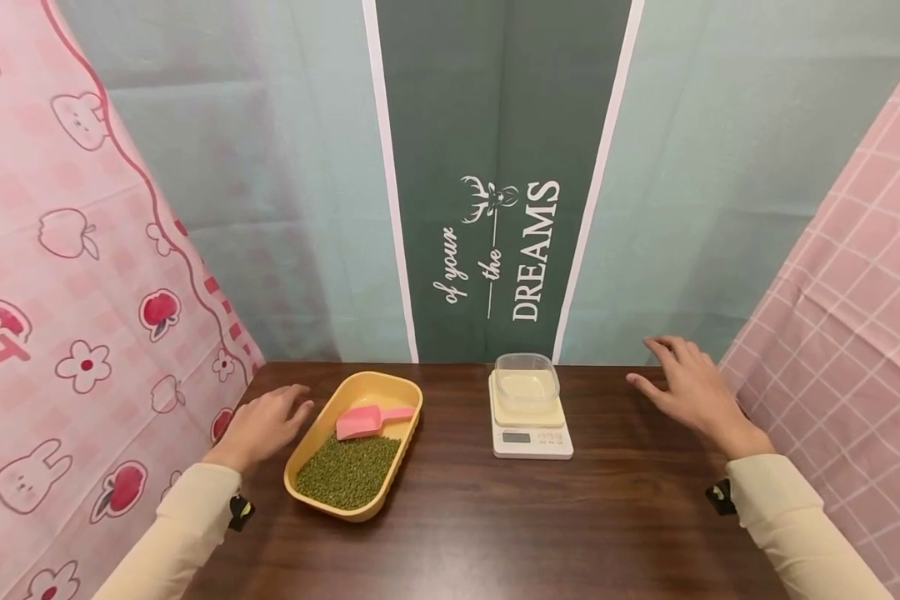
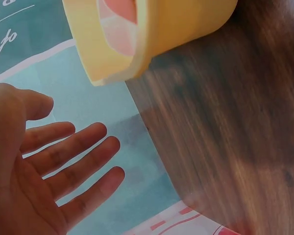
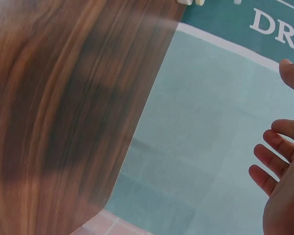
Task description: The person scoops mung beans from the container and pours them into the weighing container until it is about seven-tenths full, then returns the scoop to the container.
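Observation:
In the head view a yellow tray [image 1: 412, 417] holds green mung beans [image 1: 348, 471] in its near part. A pink scoop [image 1: 360, 422] lies in it, its handle toward the right rim. My left hand [image 1: 264, 423] hovers just left of the tray, fingers relaxed and holding nothing. Right of the tray a white kitchen scale [image 1: 532, 442] bears a clear plastic container [image 1: 527, 382] with nothing in it. My right hand [image 1: 692, 390] is held well to the right of the scale, fingers extended and free of any object. The left wrist view shows the tray's end [image 2: 112, 73] beyond my fingers.
The brown wooden table [image 1: 457, 533] ends at the back against a green and teal cloth [image 1: 307, 208] with white lettering. Pink printed cloth [image 1: 82, 275] hangs at the left, and pink checked cloth [image 1: 847, 275] at the right.

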A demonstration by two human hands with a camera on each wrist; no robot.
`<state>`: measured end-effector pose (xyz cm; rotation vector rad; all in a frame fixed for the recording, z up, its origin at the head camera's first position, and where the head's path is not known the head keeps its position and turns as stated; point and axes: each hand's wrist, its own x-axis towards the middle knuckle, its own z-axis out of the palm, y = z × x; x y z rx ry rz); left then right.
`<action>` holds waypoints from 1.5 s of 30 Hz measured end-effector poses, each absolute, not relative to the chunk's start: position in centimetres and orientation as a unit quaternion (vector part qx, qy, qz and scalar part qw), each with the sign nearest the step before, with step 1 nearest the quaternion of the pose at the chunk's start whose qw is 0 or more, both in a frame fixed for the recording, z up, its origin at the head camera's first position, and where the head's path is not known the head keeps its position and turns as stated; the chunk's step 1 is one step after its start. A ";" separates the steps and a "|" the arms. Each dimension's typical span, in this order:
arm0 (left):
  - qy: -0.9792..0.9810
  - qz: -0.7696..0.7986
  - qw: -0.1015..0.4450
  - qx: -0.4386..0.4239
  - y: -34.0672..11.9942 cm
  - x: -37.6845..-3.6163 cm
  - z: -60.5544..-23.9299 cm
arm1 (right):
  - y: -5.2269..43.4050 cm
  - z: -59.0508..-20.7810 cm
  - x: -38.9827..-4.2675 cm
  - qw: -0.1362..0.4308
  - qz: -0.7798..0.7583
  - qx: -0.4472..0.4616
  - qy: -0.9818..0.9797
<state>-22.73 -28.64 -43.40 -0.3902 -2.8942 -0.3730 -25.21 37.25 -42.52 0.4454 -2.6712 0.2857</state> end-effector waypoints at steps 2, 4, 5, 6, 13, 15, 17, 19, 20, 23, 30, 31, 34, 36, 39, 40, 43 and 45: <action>-0.980 -0.128 0.090 -0.127 -28.6 -22.4 -43.7 | 36.7 -42.8 -25.2 0.210 0.105 0.164 -0.958; -0.981 -0.131 0.082 -0.121 -28.5 -22.1 -44.0 | 36.2 -43.0 -25.3 0.212 0.106 0.168 -0.957; -0.981 -0.133 0.081 -0.119 -28.5 -21.9 -44.1 | 36.0 -43.1 -25.3 0.213 0.107 0.169 -0.956; -0.980 -0.135 0.082 -0.118 -28.4 -21.8 -44.2 | 35.7 -43.1 -25.3 0.214 0.108 0.170 -0.956; -0.977 -0.148 0.088 -0.123 -28.1 -21.5 -44.5 | 34.5 -42.8 -25.2 0.227 0.114 0.176 -0.951; -0.978 -0.150 0.084 -0.122 -28.0 -21.4 -44.6 | 34.2 -42.7 -25.2 0.230 0.116 0.178 -0.950; -0.978 -0.150 0.081 -0.120 -28.0 -21.3 -44.6 | 33.8 -42.7 -25.2 0.233 0.120 0.179 -0.948; -0.978 -0.151 0.081 -0.117 -28.0 -21.2 -44.7 | 33.4 -42.7 -25.3 0.234 0.124 0.181 -0.947; -0.978 -0.151 0.081 -0.115 -28.0 -21.2 -44.7 | 33.1 -42.7 -25.3 0.235 0.126 0.182 -0.946; -0.978 -0.153 0.083 -0.111 -27.9 -21.1 -44.8 | 32.4 -42.8 -25.4 0.238 0.129 0.190 -0.944; -0.978 -0.163 0.081 -0.104 -27.6 -21.3 -45.3 | 31.1 -43.0 -25.3 0.255 0.139 0.201 -0.936; -0.978 -0.164 0.080 -0.102 -27.6 -21.3 -45.4 | 30.9 -43.0 -25.3 0.258 0.140 0.203 -0.934; -0.977 -0.169 0.079 -0.104 -27.5 -21.4 -45.7 | 30.3 -43.1 -25.2 0.268 0.150 0.210 -0.928; -0.977 -0.172 0.078 -0.104 -27.4 -21.4 -45.9 | 29.8 -43.1 -25.1 0.271 0.157 0.212 -0.926; -0.977 -0.174 0.075 -0.100 -27.3 -21.4 -46.2 | 28.9 -43.0 -24.9 0.269 0.163 0.215 -0.925; -0.977 -0.175 0.074 -0.098 -27.2 -21.4 -46.3 | 28.6 -43.0 -24.9 0.268 0.164 0.215 -0.925; -0.978 -0.175 0.067 -0.095 -27.1 -21.5 -46.7 | 27.7 -43.1 -24.9 0.270 0.166 0.220 -0.922; -0.978 -0.175 0.063 -0.094 -27.1 -21.6 -46.9 | 27.1 -43.2 -24.9 0.273 0.168 0.222 -0.921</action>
